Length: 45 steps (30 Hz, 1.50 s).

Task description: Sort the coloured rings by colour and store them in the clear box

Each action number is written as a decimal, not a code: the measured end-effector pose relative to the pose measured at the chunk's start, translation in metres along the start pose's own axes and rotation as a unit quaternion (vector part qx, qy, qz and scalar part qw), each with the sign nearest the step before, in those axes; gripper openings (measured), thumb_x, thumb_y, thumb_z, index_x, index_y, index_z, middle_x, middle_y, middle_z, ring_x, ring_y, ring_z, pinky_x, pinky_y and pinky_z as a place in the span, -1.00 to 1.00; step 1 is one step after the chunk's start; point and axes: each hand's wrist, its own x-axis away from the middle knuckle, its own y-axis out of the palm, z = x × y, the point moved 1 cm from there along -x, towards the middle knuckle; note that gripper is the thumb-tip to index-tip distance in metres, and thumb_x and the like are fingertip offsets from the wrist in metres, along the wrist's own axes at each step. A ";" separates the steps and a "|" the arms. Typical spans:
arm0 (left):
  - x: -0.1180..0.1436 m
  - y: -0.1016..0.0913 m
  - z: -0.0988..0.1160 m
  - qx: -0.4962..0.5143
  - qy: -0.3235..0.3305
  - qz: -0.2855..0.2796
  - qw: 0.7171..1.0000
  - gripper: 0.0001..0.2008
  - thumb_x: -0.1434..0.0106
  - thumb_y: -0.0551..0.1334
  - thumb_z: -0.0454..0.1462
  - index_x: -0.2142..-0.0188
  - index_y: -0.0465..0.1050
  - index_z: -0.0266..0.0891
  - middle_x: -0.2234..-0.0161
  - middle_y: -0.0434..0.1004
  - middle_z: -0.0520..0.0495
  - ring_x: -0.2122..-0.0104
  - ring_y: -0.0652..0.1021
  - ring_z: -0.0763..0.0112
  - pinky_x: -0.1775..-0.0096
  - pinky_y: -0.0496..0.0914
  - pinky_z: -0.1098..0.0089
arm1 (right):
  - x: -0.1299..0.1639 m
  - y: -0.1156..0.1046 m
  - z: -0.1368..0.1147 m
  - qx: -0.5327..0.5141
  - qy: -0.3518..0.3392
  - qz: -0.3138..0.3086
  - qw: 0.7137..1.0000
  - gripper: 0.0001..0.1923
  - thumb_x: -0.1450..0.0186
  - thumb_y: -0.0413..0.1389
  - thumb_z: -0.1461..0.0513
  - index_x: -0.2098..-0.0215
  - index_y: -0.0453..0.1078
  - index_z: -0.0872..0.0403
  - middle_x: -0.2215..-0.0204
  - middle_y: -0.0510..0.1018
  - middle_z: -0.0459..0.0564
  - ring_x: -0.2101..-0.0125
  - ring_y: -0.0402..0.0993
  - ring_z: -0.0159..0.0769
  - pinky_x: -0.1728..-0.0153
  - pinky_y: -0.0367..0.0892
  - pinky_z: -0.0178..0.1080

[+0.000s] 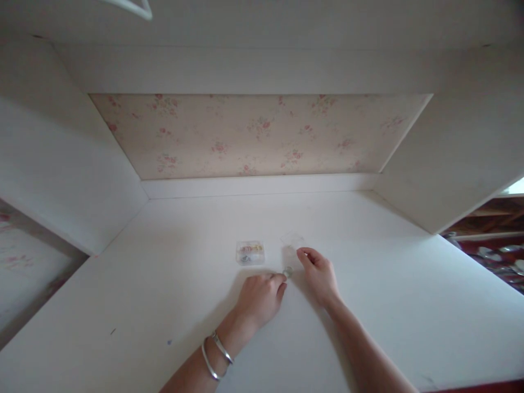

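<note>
My left hand (pixel 262 296), with two silver bangles (pixel 216 356) on its wrist, is closed on a small round clear object (pixel 287 272) like a little spool or ring. To its right, my right hand (pixel 321 273) hovers with thumb and index finger pinched together; whatever they hold, if anything, is too small to make out. Just beyond the left hand lies a small clear plastic compartment box (pixel 250 252) with gold-coloured and silvery bits inside. A thin, see-through piece of plastic (pixel 292 239) rests on the table beyond my right fingertips, its kind unclear.
The white tabletop (pixel 196 229) is bounded by white side panels (pixel 442 142) and a back wall with floral paper (pixel 262 136). Two tiny specks, one bluish (pixel 169 342), lie at left. Shiny items (pixel 499 254) show beyond the right edge.
</note>
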 end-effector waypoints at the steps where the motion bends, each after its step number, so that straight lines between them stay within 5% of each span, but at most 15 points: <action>1: -0.003 0.001 0.001 0.000 0.001 0.004 1.000 -0.74 -0.34 -0.01 -0.20 0.10 0.41 -0.06 0.24 0.58 -0.02 0.26 0.56 0.28 0.27 0.38 0.34 | 0.000 0.000 0.001 0.001 -0.001 -0.002 1.000 -0.59 -0.21 0.01 -0.03 0.26 0.49 0.08 0.47 0.51 -0.05 0.46 0.36 -0.31 0.42 0.17 -0.31; 15: -0.006 0.006 0.000 -0.052 0.024 -0.006 0.998 -0.73 -0.36 -0.06 -0.26 0.20 0.41 -0.14 0.33 0.56 -0.03 0.34 0.56 0.29 0.37 0.36 0.38 | 0.002 0.004 0.001 0.041 -0.032 -0.030 0.998 -0.62 -0.24 -0.03 -0.02 0.29 0.47 0.05 0.60 0.38 -0.14 0.56 0.24 -0.39 0.53 0.08 -0.35; 23: -0.002 0.003 -0.005 0.001 0.008 0.029 1.000 -0.76 -0.36 -0.02 -0.23 0.22 0.42 -0.12 0.32 0.57 0.02 0.32 0.57 0.35 0.34 0.36 0.42 | 0.005 0.002 -0.005 0.065 -0.038 -0.039 0.996 -0.62 -0.24 -0.05 0.00 0.29 0.48 0.06 0.64 0.34 -0.15 0.59 0.24 -0.39 0.55 0.08 -0.36; 30: 0.001 -0.003 -0.011 0.020 0.000 0.120 0.993 -0.81 -0.35 0.02 -0.24 0.21 0.41 -0.10 0.31 0.58 0.08 0.34 0.57 0.42 0.35 0.35 0.47 | 0.007 0.002 -0.005 0.083 -0.054 -0.049 0.994 -0.61 -0.25 -0.06 0.00 0.29 0.48 0.05 0.67 0.32 -0.16 0.62 0.21 -0.41 0.57 0.04 -0.36; 36: -0.001 -0.011 -0.031 -0.041 -0.070 0.204 0.976 -0.78 -0.34 0.03 -0.22 0.19 0.44 -0.13 0.31 0.60 0.00 0.38 0.58 0.42 0.39 0.32 0.48 | 0.010 0.003 -0.007 0.107 -0.062 -0.072 0.990 -0.65 -0.25 -0.06 0.04 0.31 0.49 0.02 0.67 0.36 -0.14 0.61 0.23 -0.40 0.58 0.03 -0.36; 45: -0.003 -0.016 -0.035 -0.063 -0.123 0.151 0.979 -0.74 -0.35 0.00 -0.22 0.22 0.47 -0.09 0.31 0.60 0.00 0.34 0.57 0.39 0.36 0.34 0.47 | 0.011 -0.013 -0.009 0.081 -0.158 -0.190 0.966 -0.78 -0.22 0.05 0.12 0.31 0.50 0.01 0.46 0.42 -0.08 0.52 0.28 -0.41 0.49 0.16 -0.36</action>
